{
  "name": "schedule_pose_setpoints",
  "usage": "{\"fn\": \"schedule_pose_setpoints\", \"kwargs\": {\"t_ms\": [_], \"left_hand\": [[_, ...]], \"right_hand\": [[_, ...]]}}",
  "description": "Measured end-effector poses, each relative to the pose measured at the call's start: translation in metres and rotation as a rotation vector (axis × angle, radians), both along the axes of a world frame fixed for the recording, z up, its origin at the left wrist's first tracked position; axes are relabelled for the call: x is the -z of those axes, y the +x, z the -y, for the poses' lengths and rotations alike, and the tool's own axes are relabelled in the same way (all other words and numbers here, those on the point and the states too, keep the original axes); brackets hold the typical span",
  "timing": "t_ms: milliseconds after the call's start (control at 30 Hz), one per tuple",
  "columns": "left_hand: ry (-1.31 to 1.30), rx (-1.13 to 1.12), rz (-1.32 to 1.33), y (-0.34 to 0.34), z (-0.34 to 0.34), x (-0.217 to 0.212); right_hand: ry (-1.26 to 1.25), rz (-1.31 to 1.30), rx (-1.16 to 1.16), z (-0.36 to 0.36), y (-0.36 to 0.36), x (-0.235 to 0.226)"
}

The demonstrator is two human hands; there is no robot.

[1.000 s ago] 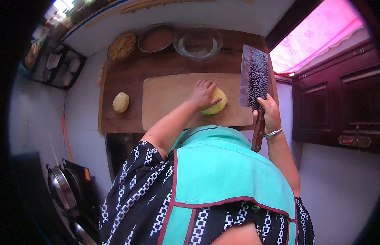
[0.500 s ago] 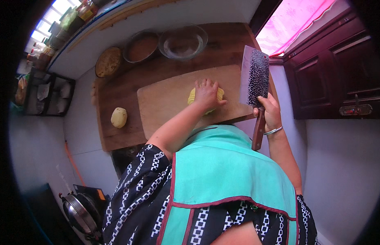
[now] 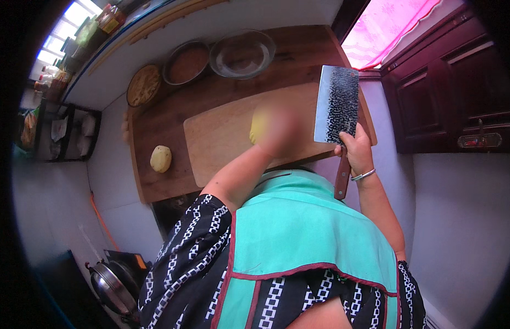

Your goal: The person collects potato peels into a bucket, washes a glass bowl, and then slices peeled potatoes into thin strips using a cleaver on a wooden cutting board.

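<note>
On the wooden cutting board (image 3: pixel 208 131), my left hand (image 3: pixel 277 129) lies over a yellow potato (image 3: pixel 257 123), which showed slices half a second ago. That hand is blurred, so its fingers cannot be made out; only the potato's left part shows. My right hand (image 3: pixel 358 149) grips a cleaver (image 3: pixel 337 104) by its brown wooden handle. The broad blade, with a dark speckled face, points away from me over the board's right end. Left of the board, a whole peeled potato (image 3: pixel 160 159) sits on the brown wooden table (image 3: pixel 172 109).
Along the table's far side stand a clear glass bowl (image 3: pixel 243 75), a metal-rimmed round pan (image 3: pixel 168 71) and a round dish with pale yellow contents (image 3: pixel 143 86). A dark red cabinet (image 3: pixel 430 109) is at the right. A metal pot (image 3: pixel 112 288) stands low at the left.
My left hand has shifted slightly right, uncovering more of the potato's left side. The cleaver has turned and moved a little left, its blade facing me more squarely. The view has shifted slightly.
</note>
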State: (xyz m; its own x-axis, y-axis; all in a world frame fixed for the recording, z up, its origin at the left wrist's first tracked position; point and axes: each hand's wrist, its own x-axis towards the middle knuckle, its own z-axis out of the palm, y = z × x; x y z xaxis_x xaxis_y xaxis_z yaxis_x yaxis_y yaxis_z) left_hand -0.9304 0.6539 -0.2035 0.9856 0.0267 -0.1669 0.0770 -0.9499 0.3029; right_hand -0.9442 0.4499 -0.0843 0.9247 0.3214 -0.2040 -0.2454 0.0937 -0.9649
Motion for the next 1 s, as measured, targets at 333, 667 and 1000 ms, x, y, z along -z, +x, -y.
{"fn": "schedule_pose_setpoints", "kwargs": {"t_ms": [333, 667, 1000], "left_hand": [[-0.275, -0.21, 0.52, -0.046, -0.066, 0.009], [-0.474, -0.24, 0.571, -0.084, -0.013, 0.007], [-0.218, -0.14, 0.523, -0.081, -0.004, 0.013]], "right_hand": [[-0.687, 0.57, 0.039, 0.004, -0.027, 0.069], [-0.594, 0.521, 0.158, -0.065, -0.104, 0.122], [-0.623, 0.456, 0.169, -0.035, -0.093, 0.098]]}}
